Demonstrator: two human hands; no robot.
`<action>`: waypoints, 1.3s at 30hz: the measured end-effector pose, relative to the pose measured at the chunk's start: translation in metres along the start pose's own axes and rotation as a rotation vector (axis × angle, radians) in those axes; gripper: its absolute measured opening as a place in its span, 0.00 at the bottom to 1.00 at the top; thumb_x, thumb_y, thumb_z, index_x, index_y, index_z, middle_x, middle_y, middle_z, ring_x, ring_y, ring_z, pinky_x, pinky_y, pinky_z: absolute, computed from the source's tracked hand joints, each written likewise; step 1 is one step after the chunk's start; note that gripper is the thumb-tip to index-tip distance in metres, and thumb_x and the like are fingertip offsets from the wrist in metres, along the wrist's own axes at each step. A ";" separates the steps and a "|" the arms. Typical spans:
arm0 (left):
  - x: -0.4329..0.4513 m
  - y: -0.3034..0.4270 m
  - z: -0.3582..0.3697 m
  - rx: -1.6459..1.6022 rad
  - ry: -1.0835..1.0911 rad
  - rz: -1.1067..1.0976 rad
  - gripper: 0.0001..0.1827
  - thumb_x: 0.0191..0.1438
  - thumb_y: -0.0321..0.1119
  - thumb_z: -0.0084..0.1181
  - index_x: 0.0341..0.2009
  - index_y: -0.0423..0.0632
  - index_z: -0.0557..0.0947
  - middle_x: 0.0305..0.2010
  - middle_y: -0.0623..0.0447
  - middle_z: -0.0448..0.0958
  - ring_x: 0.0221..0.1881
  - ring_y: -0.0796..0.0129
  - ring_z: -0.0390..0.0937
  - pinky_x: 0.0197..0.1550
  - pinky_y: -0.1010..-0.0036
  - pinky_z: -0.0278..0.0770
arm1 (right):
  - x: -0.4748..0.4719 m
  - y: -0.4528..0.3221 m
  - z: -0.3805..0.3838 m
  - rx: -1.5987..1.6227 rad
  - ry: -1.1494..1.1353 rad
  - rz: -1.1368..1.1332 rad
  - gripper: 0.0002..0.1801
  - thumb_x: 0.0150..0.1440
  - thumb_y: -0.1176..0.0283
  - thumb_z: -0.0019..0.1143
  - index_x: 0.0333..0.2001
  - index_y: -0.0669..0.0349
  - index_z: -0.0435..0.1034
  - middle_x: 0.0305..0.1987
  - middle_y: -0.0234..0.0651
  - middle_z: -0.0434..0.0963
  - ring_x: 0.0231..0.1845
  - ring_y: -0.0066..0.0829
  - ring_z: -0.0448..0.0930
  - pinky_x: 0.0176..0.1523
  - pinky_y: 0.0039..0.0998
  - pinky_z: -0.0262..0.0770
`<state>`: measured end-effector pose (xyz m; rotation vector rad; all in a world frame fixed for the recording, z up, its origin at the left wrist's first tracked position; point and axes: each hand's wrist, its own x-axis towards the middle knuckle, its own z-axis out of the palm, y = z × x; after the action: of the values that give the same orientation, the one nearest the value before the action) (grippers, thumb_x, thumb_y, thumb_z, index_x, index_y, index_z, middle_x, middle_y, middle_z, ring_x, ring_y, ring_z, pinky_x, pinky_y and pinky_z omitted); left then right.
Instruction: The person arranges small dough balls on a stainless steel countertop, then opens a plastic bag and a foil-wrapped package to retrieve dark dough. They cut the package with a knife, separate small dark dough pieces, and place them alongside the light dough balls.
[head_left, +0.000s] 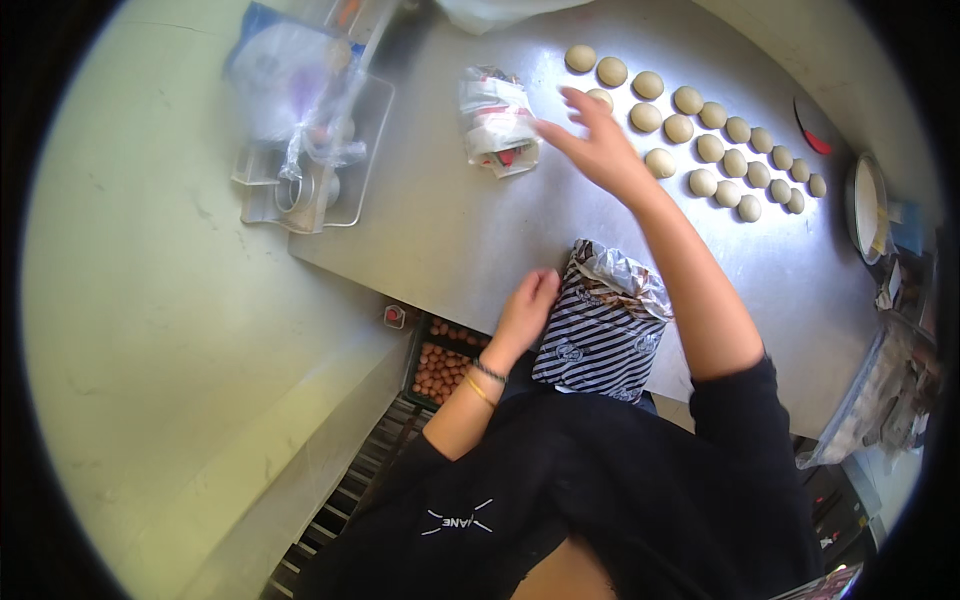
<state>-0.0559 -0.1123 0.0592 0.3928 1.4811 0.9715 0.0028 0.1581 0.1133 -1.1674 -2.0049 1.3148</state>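
Note:
My right hand (596, 146) reaches out over the steel worktable, blurred, its fingers apart and nothing in it. It is between a crumpled white plastic bag (499, 124) with red print and the rows of round dough balls (679, 128), partly covering one of them. Close to my body, a black-and-white striped plastic bag (600, 330) lies at the table's front edge, its silvery mouth crumpled. My left hand (529, 307) is at that bag's left edge with its fingers curled; whether they grip the bag is not clear.
Clear plastic trays (360, 180) with a knotted bag (292, 97) stand at the table's left end. Below the edge is a crate of brown eggs (442, 371). A metal bowl (868, 208) and a red-handled tool (816, 142) lie on the right.

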 end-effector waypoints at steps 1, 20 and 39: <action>0.016 0.003 -0.003 -0.166 0.024 -0.070 0.23 0.73 0.48 0.58 0.58 0.40 0.79 0.51 0.46 0.84 0.47 0.61 0.83 0.55 0.65 0.82 | -0.030 0.005 -0.022 0.095 0.025 0.065 0.42 0.63 0.47 0.69 0.69 0.66 0.68 0.69 0.53 0.74 0.68 0.48 0.78 0.66 0.46 0.78; -0.058 -0.009 0.006 0.495 0.014 0.045 0.39 0.64 0.53 0.70 0.65 0.34 0.75 0.60 0.37 0.82 0.61 0.56 0.81 0.64 0.64 0.78 | -0.279 0.079 -0.079 0.085 0.108 0.467 0.54 0.41 0.55 0.90 0.68 0.58 0.67 0.61 0.50 0.78 0.57 0.49 0.83 0.61 0.43 0.82; -0.013 0.075 -0.078 0.962 0.538 0.727 0.25 0.59 0.36 0.70 0.60 0.47 0.83 0.68 0.41 0.75 0.70 0.41 0.69 0.73 0.52 0.65 | -0.200 -0.047 0.047 -0.397 -0.147 0.061 0.28 0.56 0.46 0.73 0.36 0.59 0.71 0.31 0.38 0.82 0.34 0.47 0.87 0.35 0.42 0.82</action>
<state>-0.1493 -0.1038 0.1153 1.5358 2.3340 0.8721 0.0537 -0.0434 0.1484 -1.3453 -2.4330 1.0855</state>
